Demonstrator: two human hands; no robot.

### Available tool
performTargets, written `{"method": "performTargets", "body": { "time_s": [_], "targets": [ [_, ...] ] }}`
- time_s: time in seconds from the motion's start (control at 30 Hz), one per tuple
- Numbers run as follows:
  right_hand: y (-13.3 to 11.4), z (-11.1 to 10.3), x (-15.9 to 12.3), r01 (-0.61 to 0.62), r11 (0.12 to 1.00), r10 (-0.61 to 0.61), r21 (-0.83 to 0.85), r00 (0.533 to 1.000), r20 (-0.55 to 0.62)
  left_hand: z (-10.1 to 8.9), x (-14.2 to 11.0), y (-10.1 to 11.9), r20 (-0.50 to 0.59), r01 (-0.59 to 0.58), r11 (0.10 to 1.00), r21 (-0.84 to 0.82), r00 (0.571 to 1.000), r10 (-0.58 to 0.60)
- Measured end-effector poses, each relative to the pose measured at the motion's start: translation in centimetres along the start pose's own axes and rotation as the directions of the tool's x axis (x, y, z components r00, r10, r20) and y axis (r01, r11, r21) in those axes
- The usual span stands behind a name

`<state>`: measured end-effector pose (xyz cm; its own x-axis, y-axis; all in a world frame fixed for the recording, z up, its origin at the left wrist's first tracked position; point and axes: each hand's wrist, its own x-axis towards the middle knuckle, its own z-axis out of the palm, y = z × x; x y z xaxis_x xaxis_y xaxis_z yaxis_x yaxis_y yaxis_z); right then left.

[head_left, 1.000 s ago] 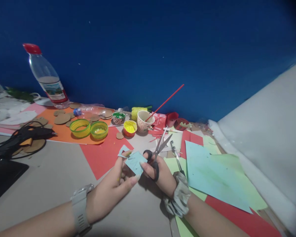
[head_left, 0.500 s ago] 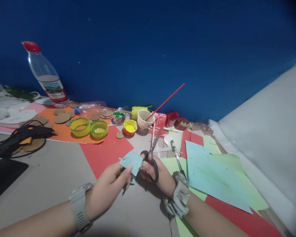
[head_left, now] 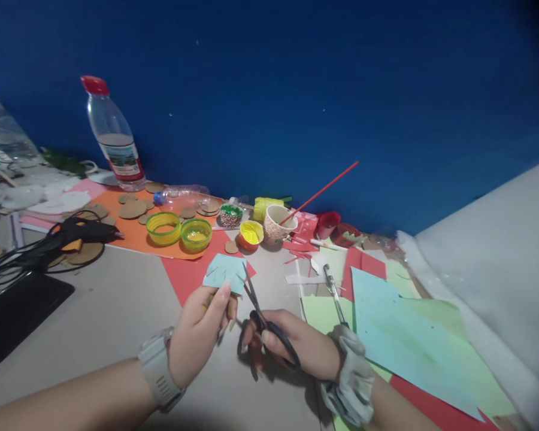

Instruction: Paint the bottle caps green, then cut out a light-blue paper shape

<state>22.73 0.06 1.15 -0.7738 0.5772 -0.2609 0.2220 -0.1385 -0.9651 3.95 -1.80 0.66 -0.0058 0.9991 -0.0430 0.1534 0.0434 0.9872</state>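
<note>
My left hand (head_left: 202, 329) pinches a small piece of light blue paper (head_left: 222, 270) between thumb and fingers. Pen lines in a zigzag show on its face. Closed round the dark handles of a pair of scissors (head_left: 269, 326) is my right hand (head_left: 303, 344). The blades point up and to the left, and their tips lie at the right edge of the paper. Whether the blades have bitten into it I cannot tell.
Behind my hands stand two yellow-green rings (head_left: 163, 228), a cup of yellow paint (head_left: 251, 235) and a paper cup (head_left: 276, 226) holding a red stick. A bottle (head_left: 117, 143) rises at the left, near a glue gun (head_left: 90, 230). Blue paper (head_left: 408, 335) and a pen (head_left: 335, 293) lie right.
The blue paper has turned and is now in my left hand alone. My right hand has let go of it and tilted the scissors leftward to its edge. The view has shifted left.
</note>
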Motion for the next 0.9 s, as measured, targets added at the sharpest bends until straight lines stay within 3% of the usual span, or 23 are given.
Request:
{"method": "performTargets", "body": {
  "time_s": [0.43, 0.9],
  "targets": [
    [0.63, -0.05, 0.14, 0.019, 0.996, -0.023, 0.085, 0.998, 0.052, -0.15, -0.38, -0.09, 0.075, -0.052, 0.991, 0.124, 0.996, 0.043],
    [0.60, -0.24, 0.09, 0.025, 0.996, -0.030, 0.082, 0.998, 0.062, -0.13, -0.22, 0.23, 0.096, -0.113, 0.985, 0.132, 0.990, 0.100]
  ]
}}
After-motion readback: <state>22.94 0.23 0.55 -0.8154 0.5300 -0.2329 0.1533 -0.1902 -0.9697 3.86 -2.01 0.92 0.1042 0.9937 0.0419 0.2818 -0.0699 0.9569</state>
